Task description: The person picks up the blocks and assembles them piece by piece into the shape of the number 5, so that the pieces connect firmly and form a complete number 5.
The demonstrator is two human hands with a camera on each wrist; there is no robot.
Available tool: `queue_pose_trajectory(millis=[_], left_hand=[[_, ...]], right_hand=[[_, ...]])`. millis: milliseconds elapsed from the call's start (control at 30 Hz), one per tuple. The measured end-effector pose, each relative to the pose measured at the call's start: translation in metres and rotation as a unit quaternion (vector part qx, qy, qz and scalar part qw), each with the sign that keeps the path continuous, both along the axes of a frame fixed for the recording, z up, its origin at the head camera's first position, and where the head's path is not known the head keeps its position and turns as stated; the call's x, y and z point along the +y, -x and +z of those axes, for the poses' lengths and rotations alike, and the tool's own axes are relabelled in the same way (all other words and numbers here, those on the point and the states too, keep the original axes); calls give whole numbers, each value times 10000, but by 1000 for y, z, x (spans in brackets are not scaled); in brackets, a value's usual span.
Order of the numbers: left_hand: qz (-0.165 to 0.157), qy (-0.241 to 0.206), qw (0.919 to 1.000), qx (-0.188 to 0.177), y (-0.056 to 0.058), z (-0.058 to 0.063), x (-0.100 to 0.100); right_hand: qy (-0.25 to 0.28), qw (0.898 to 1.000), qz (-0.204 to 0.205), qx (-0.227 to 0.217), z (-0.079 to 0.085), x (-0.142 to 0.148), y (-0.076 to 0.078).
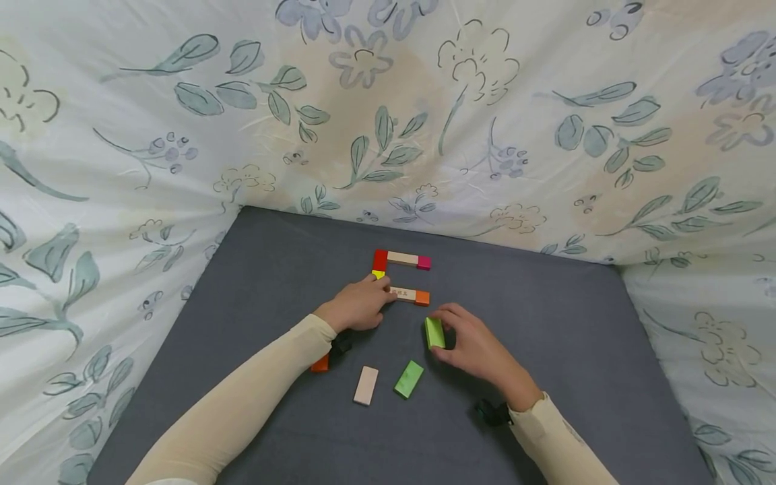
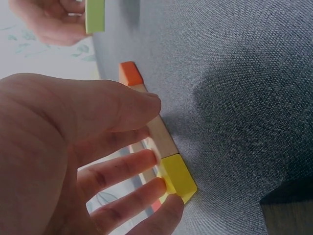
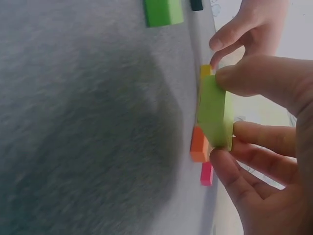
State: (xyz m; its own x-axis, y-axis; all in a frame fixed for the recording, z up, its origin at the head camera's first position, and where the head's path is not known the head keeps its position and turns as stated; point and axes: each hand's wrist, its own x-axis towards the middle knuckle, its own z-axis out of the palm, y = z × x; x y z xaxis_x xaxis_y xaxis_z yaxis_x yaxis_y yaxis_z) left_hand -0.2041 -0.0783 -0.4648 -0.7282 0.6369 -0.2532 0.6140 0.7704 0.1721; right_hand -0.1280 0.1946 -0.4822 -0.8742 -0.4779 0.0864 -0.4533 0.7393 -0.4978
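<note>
My right hand pinches a light green block between thumb and fingertips, raised off the dark cloth in the right wrist view. My left hand reaches over a row of blocks, its fingertips touching the yellow block and the plain wooden block beside it. Its thumb lies along the near side, with its fingers spread and fairly straight. An orange block ends this row at the right. Farther back, a red block, a pale wooden block and a pink block join in line.
Nearer me lie a pale pinkish block and a green block, apart from each other. An orange-red block is partly covered by my left forearm. A floral curtain borders the dark grey cloth at the back and sides.
</note>
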Motion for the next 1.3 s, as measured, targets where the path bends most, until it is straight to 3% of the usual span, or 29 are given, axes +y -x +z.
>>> queue_pose_trajectory(millis=[300,533,1300], left_hand=[[-57,-60,10000,51,0,0,-2],[-34,-41,10000,70,-1,-1,-1],[49,-103,9999,-2,2,-5,-1]], right_hand=[[44,9999,-100,55,2,-13,15],[47,9996,-272,59,-5,-21,24],[-102,9981,-613,-52,-22,-31,33]])
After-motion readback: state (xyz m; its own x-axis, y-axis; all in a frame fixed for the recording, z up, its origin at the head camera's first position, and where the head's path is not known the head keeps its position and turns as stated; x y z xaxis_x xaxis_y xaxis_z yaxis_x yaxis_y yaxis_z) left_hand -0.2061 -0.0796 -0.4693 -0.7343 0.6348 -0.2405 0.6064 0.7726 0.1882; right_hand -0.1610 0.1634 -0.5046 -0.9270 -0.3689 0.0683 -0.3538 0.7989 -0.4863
